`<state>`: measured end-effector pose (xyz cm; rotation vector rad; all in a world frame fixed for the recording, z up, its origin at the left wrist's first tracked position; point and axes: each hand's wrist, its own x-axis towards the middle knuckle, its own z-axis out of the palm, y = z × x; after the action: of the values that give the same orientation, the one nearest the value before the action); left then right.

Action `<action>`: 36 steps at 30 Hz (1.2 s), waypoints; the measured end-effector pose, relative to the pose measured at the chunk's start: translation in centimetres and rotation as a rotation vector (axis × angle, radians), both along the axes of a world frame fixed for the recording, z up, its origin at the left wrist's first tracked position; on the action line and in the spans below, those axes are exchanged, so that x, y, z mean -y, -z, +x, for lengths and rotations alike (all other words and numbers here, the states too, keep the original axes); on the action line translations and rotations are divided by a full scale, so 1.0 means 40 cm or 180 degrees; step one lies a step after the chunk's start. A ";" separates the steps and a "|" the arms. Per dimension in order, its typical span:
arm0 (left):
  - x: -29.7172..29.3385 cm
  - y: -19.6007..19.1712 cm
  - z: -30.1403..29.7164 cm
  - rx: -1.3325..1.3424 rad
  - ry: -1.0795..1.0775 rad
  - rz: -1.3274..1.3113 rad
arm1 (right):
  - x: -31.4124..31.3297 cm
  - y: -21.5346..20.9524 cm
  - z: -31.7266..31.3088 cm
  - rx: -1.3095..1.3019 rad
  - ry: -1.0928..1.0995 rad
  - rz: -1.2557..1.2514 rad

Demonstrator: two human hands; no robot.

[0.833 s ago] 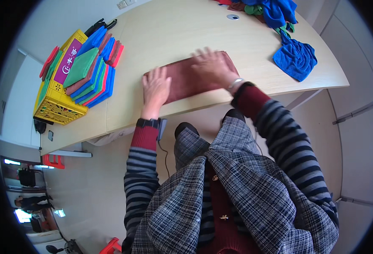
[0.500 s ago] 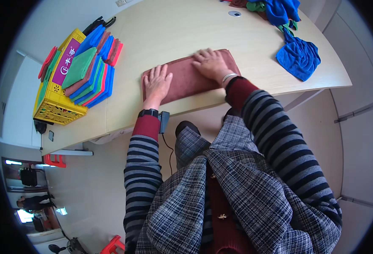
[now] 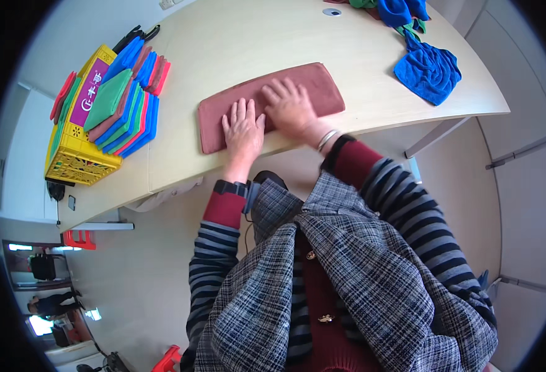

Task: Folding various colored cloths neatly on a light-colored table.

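The cloth [image 3: 316, 87], brown and folded into an oblong, lies on the surface [image 3: 235, 43] directly beneath my hands, near the edge closest to me. It slants, its right end lying farther from me than its left. My left hand [image 3: 244, 131] rests flat upon it, fingers slightly spread and pointing away from me. My right hand [image 3: 290, 110], somewhat blurred, is laid over the middle of the cloth, its fingers spread and angled leftward; whether the whole palm touches, I cannot tell. The two hands lie just beside each other, the left thumb close to the right hand, and neither pinches anything. Brown fabric shows on the outer side of each.

A dark band [image 3: 230, 188] circles my left wrist; a bracelet [image 3: 327, 140] circles my right. To the left of my hands, well apart, stands a yellow crate [image 3: 90, 155] bearing a purple label [image 3: 99, 71]. Between it and my hands is a layered stack [image 3: 124, 115], folded, in green, brown, blue and red. To the right of my hands and farther from me lies a crumpled blue cloth [image 3: 431, 71]; beyond this is a loose heap [image 3: 400, 11] of blue, green and brown.
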<state>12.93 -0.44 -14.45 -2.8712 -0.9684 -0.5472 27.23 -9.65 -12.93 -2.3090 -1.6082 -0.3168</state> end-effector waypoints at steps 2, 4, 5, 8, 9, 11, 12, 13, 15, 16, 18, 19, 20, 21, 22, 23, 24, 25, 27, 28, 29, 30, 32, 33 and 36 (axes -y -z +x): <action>0.011 0.002 -0.008 0.0103 0.0092 -0.0162 | 0.012 0.009 -0.012 -0.0015 -0.0057 0.0036; 0.008 -0.005 -0.032 -0.0058 -0.0132 -0.0196 | 0.028 0.021 -0.004 -0.0057 -0.0157 0.0078; 0.006 -0.009 -0.044 -0.0140 -0.0247 -0.0215 | 0.041 0.026 0.010 -0.0059 -0.0140 0.0070; -0.033 0.005 -0.095 -0.0115 -0.0389 -0.0115 | 0.085 0.037 0.077 0.0363 0.0137 0.0037; -0.044 0.010 -0.116 -0.0108 -0.0465 -0.0072 | 0.098 0.034 0.088 0.0362 0.0121 0.0040; -0.062 0.015 -0.149 -0.0075 -0.0531 -0.0147 | 0.127 0.027 0.116 0.0091 0.0214 0.0032; -0.068 0.015 -0.162 -0.0041 -0.0582 -0.0225 | 0.142 0.023 0.129 -0.0039 0.0266 0.0029; -0.072 0.016 -0.175 -0.0005 -0.0636 -0.0300 | 0.154 0.020 0.138 -0.0028 0.0260 0.0038; -0.071 0.001 -0.189 -0.0040 -0.0614 -0.0327 | 0.177 0.017 0.162 -0.0138 0.0576 -0.0026; -0.069 -0.004 -0.198 -0.0094 -0.0603 -0.0374 | 0.188 0.015 0.172 -0.0196 0.0728 -0.0063; -0.063 -0.014 -0.223 -0.0135 -0.0601 -0.0411 | 0.216 0.009 0.191 -0.0063 0.0714 -0.0003; -0.060 -0.018 -0.238 -0.0088 -0.0365 -0.0383 | 0.232 0.000 0.194 0.0058 0.0719 0.0047; -0.060 -0.022 -0.251 -0.0043 -0.0127 -0.0355 | 0.241 -0.005 0.194 0.0177 0.0725 0.0095; -0.060 -0.030 -0.261 0.0001 0.0098 -0.0332 | 0.248 -0.013 0.182 0.0185 0.0719 0.0103; -0.067 -0.040 -0.271 0.0008 0.0095 -0.0327 | 0.259 -0.017 0.166 0.0190 0.0226 0.0105; -0.078 -0.053 -0.283 -0.0022 0.0224 -0.0261 | 0.268 -0.021 0.153 0.0193 -0.0265 0.0102; -0.083 -0.071 -0.296 -0.0056 0.0349 -0.0195 | 0.273 -0.025 0.144 0.0193 -0.0761 0.0098; -0.084 -0.082 -0.302 -0.0091 0.0474 -0.0130 | 0.270 -0.025 0.151 0.0195 -0.0766 0.0097; -0.089 -0.089 -0.291 -0.0223 0.0560 0.0130 | 0.257 -0.023 0.183 0.0493 -0.0780 0.0065; -0.092 -0.093 -0.281 -0.0358 0.0650 0.0392 | 0.257 -0.024 0.192 0.0643 -0.0783 0.0049; -0.096 -0.094 -0.279 -0.0498 0.0726 0.0659 | 0.255 -0.033 0.192 0.0645 -0.0796 0.0054; -0.097 -0.092 -0.279 -0.0497 0.0715 0.0662 | 0.257 -0.044 0.194 0.0712 -0.0787 -0.0167; -0.097 -0.079 -0.276 -0.0527 0.0641 0.0936 | 0.260 -0.068 0.195 0.0848 -0.0765 -0.0610; -0.097 -0.076 -0.278 -0.0544 0.0603 0.1072 | 0.256 -0.074 0.196 0.0850 -0.0775 -0.0606; -0.099 -0.096 -0.268 -0.0268 0.0680 0.0865 | 0.258 -0.093 0.225 0.0658 -0.0752 -0.0590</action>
<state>2.22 3.52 -10.60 -2.7390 -0.5315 -0.5215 36.21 -19.98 -9.20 -2.2442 -2.0696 -0.3745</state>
